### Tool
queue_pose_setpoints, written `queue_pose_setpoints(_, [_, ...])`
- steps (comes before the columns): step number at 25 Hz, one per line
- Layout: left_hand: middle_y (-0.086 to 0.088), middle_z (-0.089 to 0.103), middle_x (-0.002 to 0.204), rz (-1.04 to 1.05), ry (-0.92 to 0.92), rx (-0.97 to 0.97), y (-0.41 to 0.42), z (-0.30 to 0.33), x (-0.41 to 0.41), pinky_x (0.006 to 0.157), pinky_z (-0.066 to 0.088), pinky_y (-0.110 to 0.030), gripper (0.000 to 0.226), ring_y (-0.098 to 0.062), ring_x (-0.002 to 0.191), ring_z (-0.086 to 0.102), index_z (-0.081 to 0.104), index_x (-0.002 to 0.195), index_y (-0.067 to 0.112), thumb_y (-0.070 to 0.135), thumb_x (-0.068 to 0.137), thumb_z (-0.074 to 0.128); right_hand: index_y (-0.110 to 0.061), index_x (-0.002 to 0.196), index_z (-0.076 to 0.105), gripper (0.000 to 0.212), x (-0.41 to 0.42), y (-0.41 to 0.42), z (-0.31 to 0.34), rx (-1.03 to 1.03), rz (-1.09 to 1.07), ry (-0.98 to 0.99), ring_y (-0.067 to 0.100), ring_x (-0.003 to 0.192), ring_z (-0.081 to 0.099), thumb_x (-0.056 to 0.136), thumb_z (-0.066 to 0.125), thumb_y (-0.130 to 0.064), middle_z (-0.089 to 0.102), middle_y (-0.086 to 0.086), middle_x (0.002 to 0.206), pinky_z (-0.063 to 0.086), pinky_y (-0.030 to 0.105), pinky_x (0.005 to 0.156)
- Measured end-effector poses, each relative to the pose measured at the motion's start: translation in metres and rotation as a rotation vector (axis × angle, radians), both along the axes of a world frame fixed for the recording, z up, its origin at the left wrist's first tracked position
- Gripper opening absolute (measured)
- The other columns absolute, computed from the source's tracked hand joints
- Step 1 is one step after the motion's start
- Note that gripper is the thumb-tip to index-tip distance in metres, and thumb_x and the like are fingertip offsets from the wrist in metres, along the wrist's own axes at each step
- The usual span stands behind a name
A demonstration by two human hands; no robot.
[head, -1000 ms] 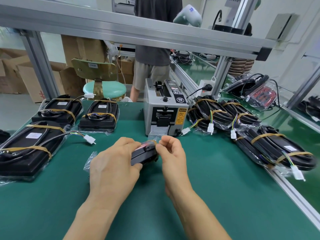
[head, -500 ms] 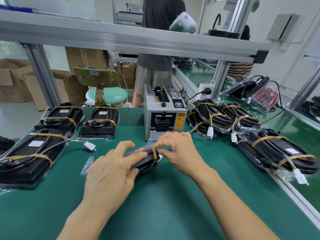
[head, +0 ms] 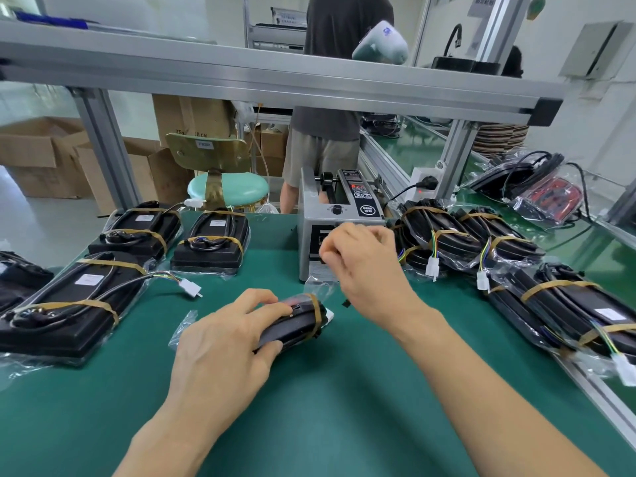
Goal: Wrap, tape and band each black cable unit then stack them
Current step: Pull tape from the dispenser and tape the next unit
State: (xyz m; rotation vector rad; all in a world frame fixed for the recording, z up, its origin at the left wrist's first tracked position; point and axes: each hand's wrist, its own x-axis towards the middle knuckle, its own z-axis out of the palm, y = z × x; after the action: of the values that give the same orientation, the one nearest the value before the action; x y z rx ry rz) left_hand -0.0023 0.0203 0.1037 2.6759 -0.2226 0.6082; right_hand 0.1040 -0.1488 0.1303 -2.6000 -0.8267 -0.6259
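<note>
Cable unit (head: 296, 325) lies on green worktop (head: 344, 407), long axis running near-left to far-right; black, clear-bagged, one tan band at its far end. Left hand (head: 223, 342) grips it; right hand (head: 364, 266), fingers curled, at tape dispenser (head: 339, 218), grip unclear.

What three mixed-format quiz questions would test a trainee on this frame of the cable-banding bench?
1. True or false: the right hand rests on the black cable unit.
2. Multiple choice: the left hand is A) at the tape dispenser, B) gripping the black cable unit on the green mat, C) off the bench.
3. Fill in: the unit under the left hand already wears one tan ____ near its right end.

Key: 1 false, it is raised at the tape dispenser's front; 2 B; 3 band.
</note>
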Motion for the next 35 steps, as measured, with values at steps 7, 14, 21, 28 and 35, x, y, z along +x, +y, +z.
queue_pose_setpoints(7, [0.023,0.063,0.096,0.157,0.102,-0.259,0.008,0.01,0.019,0.074,0.04,-0.029,0.027,-0.011,0.086,0.057,0.061,0.111,0.042,0.033,0.086,0.062,-0.021,0.137,0.049,0.069,-0.009,-0.003,-0.031,0.046,0.216,0.493,0.007,0.133,0.038,0.075,0.079,-0.028,0.048,-0.007,0.142,0.024,0.029,0.113])
queue_pose_setpoints(14, [0.009,0.064,0.091,0.016,0.092,0.018,0.009,0.024,0.035,0.069,0.043,-0.032,0.009,-0.018,0.078,0.057,0.071,0.086,0.024,0.025,0.089,0.062,-0.022,0.12,0.063,0.051,-0.013,-0.003,-0.044,0.287,0.189,0.509,0.005,0.119,0.049,0.073,0.082,-0.024,0.056,-0.019,0.117,0.031,0.021,0.107])
queue_pose_setpoints(21, [-0.003,0.059,0.078,0.097,0.046,0.07,0.003,0.014,0.044,0.063,0.035,-0.035,0.015,-0.032,0.073,0.052,0.051,0.092,0.014,0.028,0.097,0.047,-0.022,0.11,0.068,0.044,-0.011,-0.004,-0.037,0.291,0.21,0.6,0.001,0.11,0.053,0.069,0.085,-0.025,0.061,-0.015,0.113,0.035,0.01,0.097])
queue_pose_setpoints(28, [-0.007,0.064,0.081,0.197,0.077,-0.019,0.002,0.005,0.053,0.065,0.037,-0.037,0.015,-0.036,0.082,0.055,0.048,0.091,0.016,0.029,0.097,0.044,-0.022,0.098,0.069,0.027,-0.015,0.009,-0.046,0.672,0.082,0.832,0.001,0.088,0.06,0.077,0.078,-0.036,0.067,-0.011,0.099,0.042,0.013,0.078])
queue_pose_setpoints(35, [-0.004,0.063,0.08,0.197,0.068,-0.039,0.003,0.004,0.054,0.063,0.032,-0.035,0.014,-0.033,0.082,0.056,0.048,0.09,0.019,0.031,0.097,0.045,-0.018,0.086,0.072,0.004,-0.015,0.02,-0.056,0.814,0.043,0.743,0.002,0.081,0.059,0.086,0.068,-0.017,0.067,-0.013,0.088,0.044,0.016,0.077])
